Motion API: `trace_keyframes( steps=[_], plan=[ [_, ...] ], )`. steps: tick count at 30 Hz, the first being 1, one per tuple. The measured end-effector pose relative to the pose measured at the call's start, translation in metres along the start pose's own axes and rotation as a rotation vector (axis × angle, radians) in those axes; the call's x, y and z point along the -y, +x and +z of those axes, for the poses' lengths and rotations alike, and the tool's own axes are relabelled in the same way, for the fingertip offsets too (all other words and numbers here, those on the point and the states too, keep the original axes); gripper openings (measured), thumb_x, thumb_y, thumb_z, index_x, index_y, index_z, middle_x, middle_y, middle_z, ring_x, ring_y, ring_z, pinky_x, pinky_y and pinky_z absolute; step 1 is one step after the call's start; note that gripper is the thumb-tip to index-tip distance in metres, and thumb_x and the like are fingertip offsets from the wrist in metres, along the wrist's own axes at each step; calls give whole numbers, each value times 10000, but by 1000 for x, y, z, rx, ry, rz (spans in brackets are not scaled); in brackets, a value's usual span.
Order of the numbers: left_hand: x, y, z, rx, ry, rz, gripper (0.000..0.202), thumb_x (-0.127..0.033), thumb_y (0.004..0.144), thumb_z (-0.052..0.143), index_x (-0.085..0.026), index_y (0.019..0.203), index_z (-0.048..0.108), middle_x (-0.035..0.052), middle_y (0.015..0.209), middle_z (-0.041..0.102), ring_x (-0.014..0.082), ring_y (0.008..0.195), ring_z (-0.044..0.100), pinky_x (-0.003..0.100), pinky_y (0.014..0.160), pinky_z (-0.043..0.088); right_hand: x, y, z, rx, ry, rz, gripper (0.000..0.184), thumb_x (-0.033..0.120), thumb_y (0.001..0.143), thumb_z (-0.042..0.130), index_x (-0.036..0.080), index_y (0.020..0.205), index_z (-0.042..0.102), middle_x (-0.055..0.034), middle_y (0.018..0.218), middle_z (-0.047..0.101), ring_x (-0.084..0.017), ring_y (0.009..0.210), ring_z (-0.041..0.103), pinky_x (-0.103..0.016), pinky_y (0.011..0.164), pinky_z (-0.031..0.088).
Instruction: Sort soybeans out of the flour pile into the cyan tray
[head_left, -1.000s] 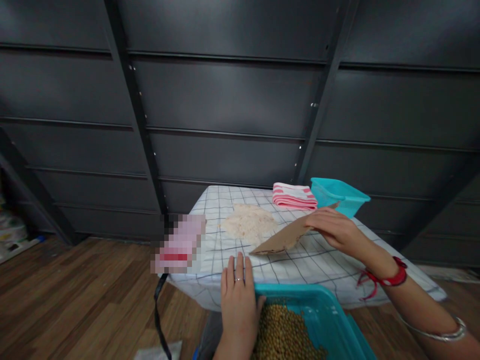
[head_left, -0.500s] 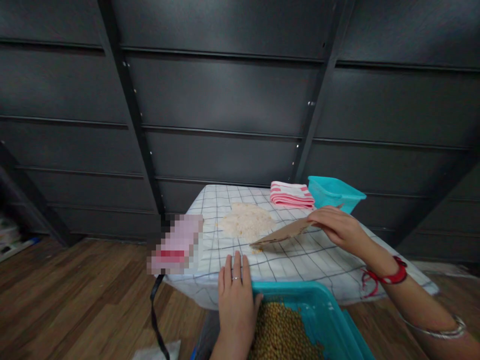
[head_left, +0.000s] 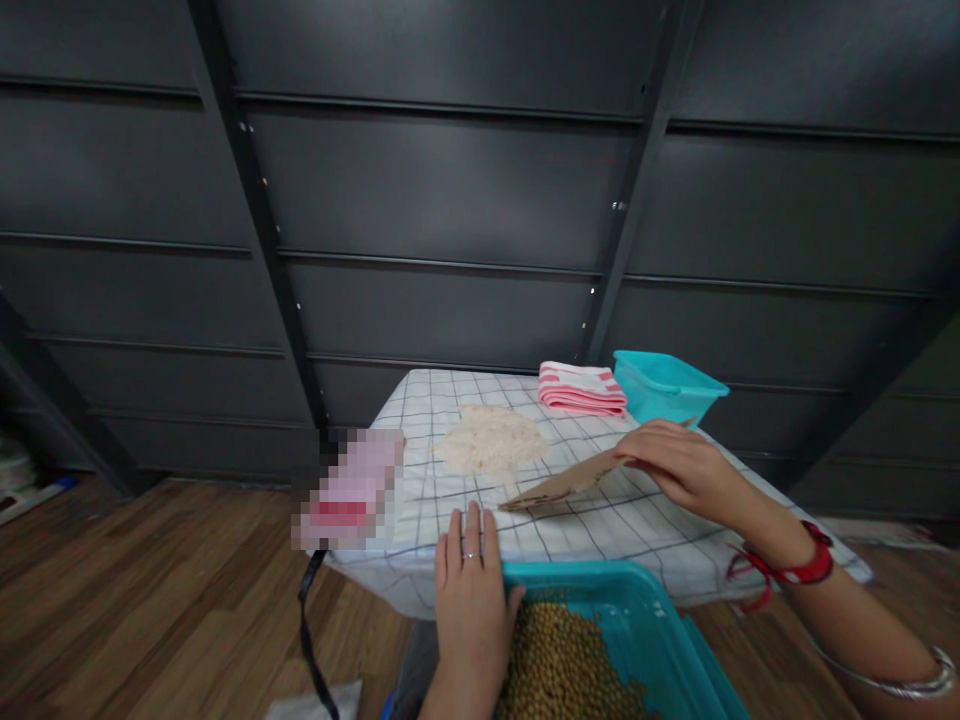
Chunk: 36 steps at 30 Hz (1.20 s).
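My right hand is closed on the right end of a piece of brown cardboard, which slants down to the cloth with its left tip low. Just behind that tip lies a spread of pale, grain-like material on a white checked cloth. My left hand lies flat at the cloth's near edge, fingers stretched out and a ring on one. Its thumb reaches the left side of a teal tub. Greenish-brown round beans or peas fill much of that tub.
A folded pink-and-white towel and a second teal tub stand at the back right of the table. At the left edge is a blurred-out pink object with a black strap. A dark panelled wall rises behind.
My right hand has drawn the cardboard slightly toward me and lowered it, and the few yellow bits near its tip no longer show. My left hand stays in place.
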<state>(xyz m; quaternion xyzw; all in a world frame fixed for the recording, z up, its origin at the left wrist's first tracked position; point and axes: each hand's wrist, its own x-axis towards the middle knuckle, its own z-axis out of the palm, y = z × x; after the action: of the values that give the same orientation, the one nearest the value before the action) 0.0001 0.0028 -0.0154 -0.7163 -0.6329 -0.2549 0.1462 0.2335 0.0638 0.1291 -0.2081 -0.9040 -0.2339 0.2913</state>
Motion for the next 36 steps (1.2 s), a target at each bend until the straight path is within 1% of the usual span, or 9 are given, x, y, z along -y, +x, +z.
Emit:
trace_keyframes(
  steps=[6, 9, 12, 17, 20, 26, 32, 36],
  plan=[
    [1, -1, 0, 8, -11, -2, 654, -238, 647, 610, -130, 1254, 392, 144, 1307, 459, 316, 1199, 391, 496, 928, 398, 5, 2, -1, -5, 2, 1, 269, 58, 787, 375, 207, 938, 540, -31, 809, 653, -142, 760, 606, -301, 693, 501],
    [1, -1, 0, 4, -18, 5, 661, -242, 658, 601, -147, 1270, 370, 140, 1315, 450, 313, 1206, 382, 502, 929, 394, 8, 3, -4, -14, 7, -12, 264, 59, 791, 374, 209, 935, 537, -27, 786, 649, -137, 741, 605, -292, 679, 503],
    [1, -2, 0, 10, -23, 0, 652, -233, 667, 588, -131, 1272, 365, 145, 1320, 442, 313, 1214, 369, 505, 936, 388, 9, 3, -8, -12, 6, -15, 243, 68, 801, 378, 201, 928, 537, -32, 775, 648, -135, 731, 603, -284, 671, 503],
    [1, -2, 0, 12, -19, 3, 638, -232, 678, 579, -140, 1272, 366, 138, 1327, 435, 307, 1220, 363, 501, 941, 384, 10, 2, -10, 14, 1, -11, 252, 62, 790, 381, 195, 926, 547, -36, 784, 650, -139, 746, 607, -283, 677, 503],
    [1, -2, 0, 13, -14, 6, 639, -234, 674, 586, -125, 1266, 373, 141, 1322, 441, 309, 1214, 370, 494, 940, 388, 10, 4, -9, 32, -6, 0, 254, 71, 795, 369, 195, 917, 554, -34, 787, 653, -139, 740, 607, -287, 675, 501],
    [1, -2, -1, 5, -13, 10, 639, -222, 681, 569, -126, 1276, 357, 146, 1322, 439, 311, 1218, 365, 504, 936, 390, 10, 8, -8, 108, 20, 10, 268, 73, 794, 348, 195, 897, 563, -32, 772, 649, -142, 733, 601, -295, 670, 497],
    [2, -2, 1, 12, -25, 13, 663, -230, 672, 582, -134, 1283, 345, 151, 1324, 434, 314, 1221, 362, 504, 942, 383, 10, 5, -13, 55, 19, -12, 256, 85, 808, 366, 207, 934, 552, -29, 779, 647, -141, 737, 603, -294, 680, 496],
    [2, -2, 2, 4, -30, 19, 706, -236, 660, 600, -153, 1300, 314, 155, 1322, 436, 312, 1224, 360, 509, 942, 375, 11, 4, -17, 71, 7, -2, 260, 89, 807, 363, 216, 937, 549, -25, 781, 647, -140, 740, 606, -292, 683, 494]
  ],
)
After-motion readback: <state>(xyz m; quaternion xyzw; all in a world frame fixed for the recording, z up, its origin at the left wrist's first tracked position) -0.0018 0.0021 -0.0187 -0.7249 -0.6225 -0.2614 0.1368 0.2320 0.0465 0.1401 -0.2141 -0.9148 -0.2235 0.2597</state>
